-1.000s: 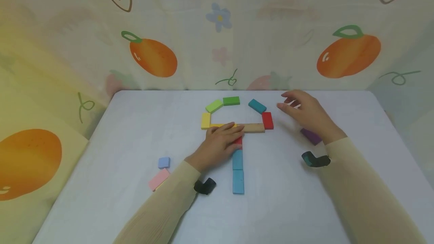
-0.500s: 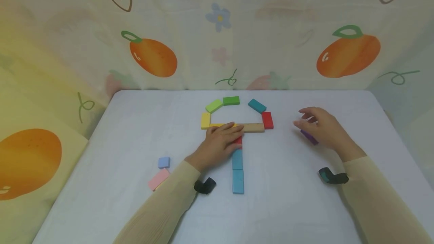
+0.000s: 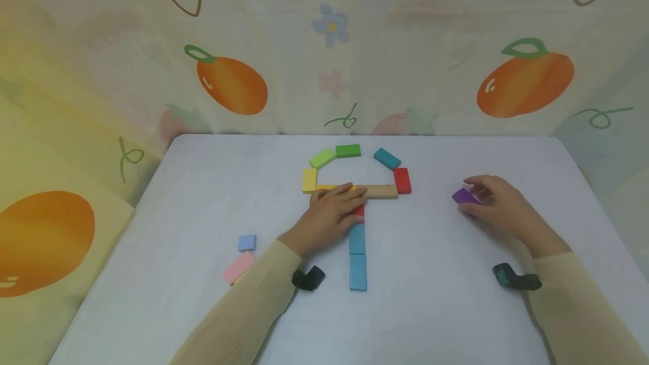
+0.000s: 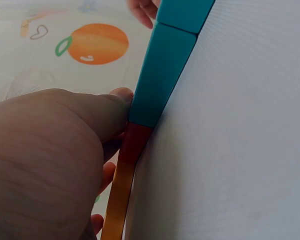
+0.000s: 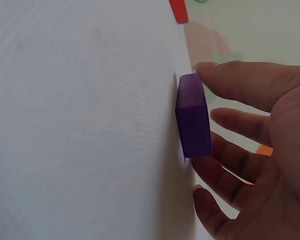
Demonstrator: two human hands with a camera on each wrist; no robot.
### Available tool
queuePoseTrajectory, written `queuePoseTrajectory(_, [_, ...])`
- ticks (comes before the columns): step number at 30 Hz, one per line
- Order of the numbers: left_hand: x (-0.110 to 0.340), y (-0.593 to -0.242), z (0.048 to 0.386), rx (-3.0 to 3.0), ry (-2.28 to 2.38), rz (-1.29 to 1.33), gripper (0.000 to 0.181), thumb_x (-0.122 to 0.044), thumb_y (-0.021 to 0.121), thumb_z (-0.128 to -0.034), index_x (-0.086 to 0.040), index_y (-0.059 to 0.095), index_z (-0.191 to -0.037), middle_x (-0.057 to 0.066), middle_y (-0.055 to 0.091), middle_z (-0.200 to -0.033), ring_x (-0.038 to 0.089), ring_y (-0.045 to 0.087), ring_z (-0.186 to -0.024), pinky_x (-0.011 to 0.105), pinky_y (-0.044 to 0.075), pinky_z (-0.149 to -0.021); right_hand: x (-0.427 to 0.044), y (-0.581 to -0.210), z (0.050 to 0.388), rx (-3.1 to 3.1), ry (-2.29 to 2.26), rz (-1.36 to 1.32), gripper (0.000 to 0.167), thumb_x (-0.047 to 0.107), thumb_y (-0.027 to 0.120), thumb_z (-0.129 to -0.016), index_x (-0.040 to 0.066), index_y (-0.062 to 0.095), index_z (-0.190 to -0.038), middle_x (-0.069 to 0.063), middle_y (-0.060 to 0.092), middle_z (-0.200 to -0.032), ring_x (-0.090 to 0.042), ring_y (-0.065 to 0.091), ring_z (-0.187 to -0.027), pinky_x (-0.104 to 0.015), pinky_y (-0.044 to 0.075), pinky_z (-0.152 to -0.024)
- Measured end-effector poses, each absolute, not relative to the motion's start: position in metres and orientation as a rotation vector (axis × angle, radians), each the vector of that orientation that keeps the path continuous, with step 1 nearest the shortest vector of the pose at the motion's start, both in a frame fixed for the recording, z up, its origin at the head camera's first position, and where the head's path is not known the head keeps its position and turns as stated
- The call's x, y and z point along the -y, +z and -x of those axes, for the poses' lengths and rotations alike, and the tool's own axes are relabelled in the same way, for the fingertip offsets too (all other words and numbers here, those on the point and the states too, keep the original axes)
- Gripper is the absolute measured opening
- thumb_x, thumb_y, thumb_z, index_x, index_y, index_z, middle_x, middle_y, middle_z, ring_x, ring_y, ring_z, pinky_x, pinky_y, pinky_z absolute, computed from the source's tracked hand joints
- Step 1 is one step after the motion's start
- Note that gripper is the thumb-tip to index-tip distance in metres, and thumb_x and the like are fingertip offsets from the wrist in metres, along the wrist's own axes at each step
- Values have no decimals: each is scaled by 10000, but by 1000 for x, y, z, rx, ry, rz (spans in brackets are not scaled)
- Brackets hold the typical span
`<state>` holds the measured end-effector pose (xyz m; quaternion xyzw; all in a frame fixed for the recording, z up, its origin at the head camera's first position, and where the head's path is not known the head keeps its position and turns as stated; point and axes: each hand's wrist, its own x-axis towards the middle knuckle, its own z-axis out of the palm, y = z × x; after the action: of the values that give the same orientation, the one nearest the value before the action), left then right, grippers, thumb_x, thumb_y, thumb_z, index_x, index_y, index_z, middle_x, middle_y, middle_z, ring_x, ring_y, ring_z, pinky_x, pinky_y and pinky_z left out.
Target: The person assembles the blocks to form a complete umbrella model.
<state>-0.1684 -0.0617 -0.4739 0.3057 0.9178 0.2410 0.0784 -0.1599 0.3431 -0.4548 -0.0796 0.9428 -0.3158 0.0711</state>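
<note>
My left hand [image 3: 329, 218] rests with its fingers extended over the middle of a flat layout of wooden blocks, covering part of a red block [image 3: 358, 212] and a yellow-orange block [image 3: 324, 187]. In the left wrist view its thumb lies along the side of the red block [image 4: 135, 142] and a blue block [image 4: 162, 75]. Off to the right, my right hand [image 3: 499, 207] holds a purple block [image 3: 465, 196] between thumb and fingers. In the right wrist view, the thumb is at the upper end of the purple block [image 5: 194, 117] and fingers at its lower end.
An arc of yellow [image 3: 310, 181], light green [image 3: 322, 158], green [image 3: 348, 151], teal [image 3: 387, 159] and red [image 3: 403, 181] blocks stands above a plain wooden block [image 3: 380, 191], with a gap between green and teal. Pink [image 3: 239, 267] and pale blue [image 3: 247, 243] blocks lie left.
My right hand has moved right and toward me, from beside the arc to the purple block, and its fingers have closed around it. The left hand has stayed in place.
</note>
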Motion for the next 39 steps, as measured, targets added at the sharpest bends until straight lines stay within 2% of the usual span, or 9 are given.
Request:
queuePoseTrajectory(8, [62, -474, 168, -2750, 735, -920, 589, -447, 651, -1102, -270, 512, -1646, -167, 402, -1696, 105, 202, -1615, 552, 214, -1209, -344, -454, 155, -2841, -935, 234, 491, 143, 809, -1009, -105, 608, -1382, -324, 618, -1290, -508, 587, -1191, -692, 481, -1018])
queuePoseTrajectory(16, [63, -475, 168, -2750, 739, -923, 602, -458, 645, -1103, -267, 499, -1654, -165, 399, -1699, 110, 191, -1620, 580, 205, -1218, -336, -448, 161, -2849, -862, 194, 457, 135, 798, -1014, -98, 622, -1366, -314, 635, -1261, -507, 582, -1189, -694, 484, -1019])
queuePoseTrajectory(23, [63, -476, 169, -2747, 731, -929, 601, -472, 629, -1107, -273, 492, -1657, -175, 387, -1701, 95, 175, -1620, 567, 204, -1216, -333, -444, 166, -2854, -808, 175, 450, 159, 804, -1010, -109, 644, -1335, -305, 649, -1218, -494, 595, -1140, -683, 502, -992])
queuePoseTrajectory(29, [63, -475, 168, -2747, 719, -925, 597, -455, 634, -1108, -267, 493, -1657, -159, 393, -1703, 99, 182, -1620, 560, 202, -1218, -330, -442, 174, -2832, -783, 176, 436, 152, 780, -1027, -111, 642, -1345, -304, 648, -1226, -499, 589, -1162, -685, 491, -1011])
queuePoseTrajectory(39, [63, -473, 168, -2743, 740, -930, 580, -446, 635, -1110, -251, 516, -1643, -145, 407, -1697, 105, 189, -1620, 558, 194, -1213, -315, -428, 194, -2846, -807, 179, 416, 159, 752, -1050, -59, 643, -1388, -246, 632, -1218, -469, 568, -1162, -648, 510, -984])
